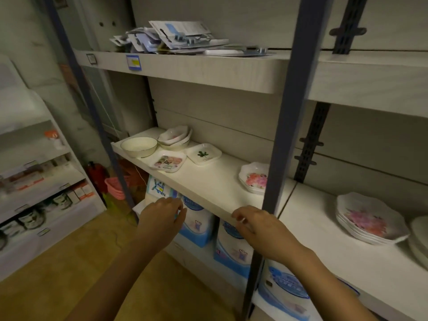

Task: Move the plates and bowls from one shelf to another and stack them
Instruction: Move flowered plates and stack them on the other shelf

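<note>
On the left white shelf [208, 184] stand a round cream bowl [138, 146], a stack of small bowls [174, 137], a square picture plate [168, 161], a square leaf plate [203, 154] and a few stacked flower plates [254, 178] beside the blue post. The right shelf [335, 249] carries a stack of larger flower plates [368, 220] and white dishes [420, 237] at the frame edge. My left hand [162, 216] and my right hand [259, 224] hover in front of the left shelf's front edge, fingers loosely curled, holding nothing.
A blue upright post [287, 117] divides the two shelves. The top shelf [208, 68] holds a pile of packaged items [171, 38]. Blue-and-white packs [234, 242] sit below. A pink basket [114, 185] stands on the floor; another rack [34, 181] stands at left.
</note>
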A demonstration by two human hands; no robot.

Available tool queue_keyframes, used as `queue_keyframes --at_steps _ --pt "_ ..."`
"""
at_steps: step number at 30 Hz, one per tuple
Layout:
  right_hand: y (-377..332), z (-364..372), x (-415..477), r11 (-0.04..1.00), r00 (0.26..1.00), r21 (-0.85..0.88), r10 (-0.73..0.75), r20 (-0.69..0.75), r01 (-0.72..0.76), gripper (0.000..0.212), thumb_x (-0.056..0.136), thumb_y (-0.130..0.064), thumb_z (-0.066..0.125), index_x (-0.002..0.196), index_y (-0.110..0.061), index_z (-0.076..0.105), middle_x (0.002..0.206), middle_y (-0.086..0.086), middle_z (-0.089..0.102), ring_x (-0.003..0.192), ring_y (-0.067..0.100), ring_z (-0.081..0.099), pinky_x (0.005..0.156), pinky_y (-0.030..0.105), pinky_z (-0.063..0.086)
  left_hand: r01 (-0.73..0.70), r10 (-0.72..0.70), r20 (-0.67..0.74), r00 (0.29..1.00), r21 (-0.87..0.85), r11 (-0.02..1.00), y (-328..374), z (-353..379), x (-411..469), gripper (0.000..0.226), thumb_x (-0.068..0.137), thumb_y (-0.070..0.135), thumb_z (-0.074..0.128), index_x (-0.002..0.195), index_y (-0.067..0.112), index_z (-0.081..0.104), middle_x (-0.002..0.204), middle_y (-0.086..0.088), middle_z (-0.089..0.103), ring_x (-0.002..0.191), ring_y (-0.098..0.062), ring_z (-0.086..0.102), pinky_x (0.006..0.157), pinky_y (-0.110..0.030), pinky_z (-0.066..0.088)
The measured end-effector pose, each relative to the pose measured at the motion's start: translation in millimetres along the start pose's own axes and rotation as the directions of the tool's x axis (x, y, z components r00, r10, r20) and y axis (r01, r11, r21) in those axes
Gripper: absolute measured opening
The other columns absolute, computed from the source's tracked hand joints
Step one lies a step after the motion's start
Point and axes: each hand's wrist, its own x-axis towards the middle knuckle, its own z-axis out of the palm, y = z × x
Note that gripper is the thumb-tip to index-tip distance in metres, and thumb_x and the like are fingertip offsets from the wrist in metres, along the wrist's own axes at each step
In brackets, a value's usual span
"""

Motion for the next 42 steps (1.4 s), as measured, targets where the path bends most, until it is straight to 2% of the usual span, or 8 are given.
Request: queue_keyframes --at_steps 6,15,19,25,31,34,38,42 --pt "-4.1 11.3 66.8 0.993 0.992 0.053 0.109 -0.062 -0.106 0.029 0.097 -0.026 0.042 0.123 -0.023 0.053 0.123 -0.003 0.057 0.107 0.015 0.057 0.091 0.027 0.048 -0.014 0.016 0.03 0.999 -0.072 0.997 -53.3 9.2 56.1 0.023 0.092 0.038 0.046 0.097 0.02 0.06 0.095 0.005 0.066 0.078 -0.003 0.052 0.065 -0.013 0.042" --pt "13.7 23.3 111.6 0.938 0.93 0.041 0.346 -0.124 -0.343 0.028 0.096 -0.024 0.042 0.12 -0.02 0.056 0.121 0.0 0.06 0.106 0.017 0.058 0.088 0.026 0.047 -0.157 0.187 0.113 0.976 -0.237 0.959 -74.9 34.1 146.4 0.018 0.092 0.033 0.048 0.077 0.022 0.052 0.077 0.004 0.063 0.075 -0.012 0.062 0.074 -0.024 0.051" --pt "26.5 28.9 123.1 0.883 0.86 0.054 0.467 -0.204 -0.466 0.027 0.095 -0.024 0.045 0.118 -0.021 0.057 0.12 0.0 0.061 0.103 0.016 0.06 0.083 0.021 0.045 -0.224 0.278 0.149 0.949 -0.302 0.927 -72.5 53.2 190.9 0.017 0.091 0.032 0.05 0.077 0.024 0.053 0.069 0.007 0.057 0.066 -0.009 0.057 0.061 -0.017 0.043" --pt "45.8 33.1 140.0 0.707 0.669 0.046 0.687 -0.285 -0.706 0.028 0.096 -0.028 0.042 0.118 -0.019 0.057 0.12 0.002 0.061 0.102 0.019 0.061 0.082 0.028 0.05 -0.325 0.409 0.184 0.894 -0.365 0.873 -68.6 79.2 253.3 0.015 0.091 0.034 0.05 0.085 0.023 0.058 0.066 0.011 0.054 0.061 -0.004 0.054 0.054 -0.013 0.04" --pt "78.4 38.7 156.4 0.341 0.292 0.037 0.852 -0.434 -0.939 0.034 0.097 -0.031 0.035 0.108 -0.011 0.06 0.106 0.012 0.067 0.092 0.031 0.063 0.064 0.025 0.035 -0.376 0.495 0.21 0.843 -0.43 0.821 -68.1 96.0 284.1 0.017 0.09 0.032 0.053 0.084 0.019 0.062 0.069 0.008 0.055 0.065 -0.013 0.058 0.061 -0.025 0.048" --pt "97.6 37.9 165.4 0.199 0.132 0.159 0.926 -0.352 -0.967 0.04 0.097 -0.038 0.037 0.114 -0.008 0.056 0.113 0.015 0.063 0.101 0.032 0.06 0.068 0.027 0.036 -0.38 0.518 0.228 0.825 -0.455 0.806 -72.4 101.0 292.3 0.016 0.09 0.031 0.053 0.082 0.02 0.06 0.065 0.011 0.053 0.063 -0.01 0.058 0.057 -0.02 0.045" --pt "117.0 37.8 178.0 0.082 0.04 0.178 0.972 -0.23 -0.981 0.041 0.095 -0.039 0.041 0.111 -0.006 0.057 0.105 0.012 0.067 0.096 0.028 0.064 0.069 0.028 0.045 -0.365 0.511 0.229 0.829 -0.471 0.803 -80.6 103.0 298.9 0.015 0.09 0.029 0.054 0.082 0.017 0.061 0.067 0.008 0.055 0.063 -0.011 0.058 0.063 -0.022 0.049" --pt "120.9 42.4 188.9 0.027 0.011 0.076 0.98 -0.2 -0.997 0.028 0.091 -0.026 0.046 0.109 -0.01 0.061 0.101 0.008 0.066 0.09 0.023 0.064 0.076 0.029 0.05 -0.342 0.488 0.251 0.836 -0.459 0.82 -94.4 103.6 301.9 0.017 0.091 0.029 0.053 0.082 0.016 0.06 0.064 0.007 0.055 0.059 -0.009 0.056 0.058 -0.02 0.047"
